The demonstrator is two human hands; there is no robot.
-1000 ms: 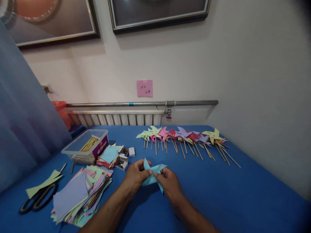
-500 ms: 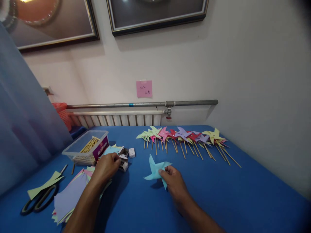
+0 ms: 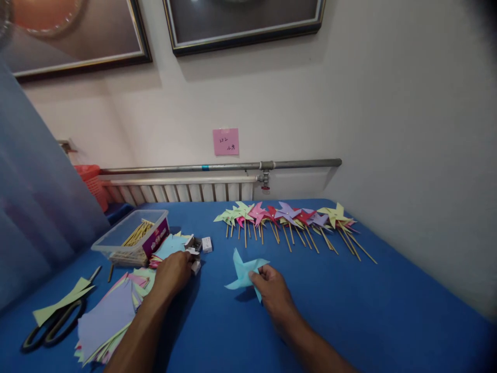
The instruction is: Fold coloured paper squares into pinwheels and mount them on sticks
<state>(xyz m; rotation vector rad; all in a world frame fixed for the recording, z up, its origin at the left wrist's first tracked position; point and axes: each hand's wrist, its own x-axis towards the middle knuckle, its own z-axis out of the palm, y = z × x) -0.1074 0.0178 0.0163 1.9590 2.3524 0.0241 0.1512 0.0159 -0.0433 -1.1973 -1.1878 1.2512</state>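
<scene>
A light blue paper pinwheel (image 3: 242, 272) without a stick is pinched at one blade between the thumb and fingers of my right hand (image 3: 272, 291), just above the table. My left hand (image 3: 174, 272) reaches to the small open white boxes (image 3: 193, 244), its fingers curled over the nearer one. Small dark metal pieces show inside the farther box. What the left fingertips hold, if anything, is hidden. A closed small white box (image 3: 207, 244) lies just beyond. Light blue paper sheets (image 3: 171, 245) lie behind the left hand.
A clear plastic tub (image 3: 104, 246) of wooden sticks stands at left. Stacked coloured paper (image 3: 106, 316) and black-handled scissors (image 3: 62, 324) under green paper lie nearer. Finished pinwheels on sticks (image 3: 287, 212) line the back right of the blue table (image 3: 349, 321), by the wall.
My left hand has lowered slightly, its fingers going onto the nearer small box. My right hand keeps hold of the pinwheel. The whole view has shifted a little.
</scene>
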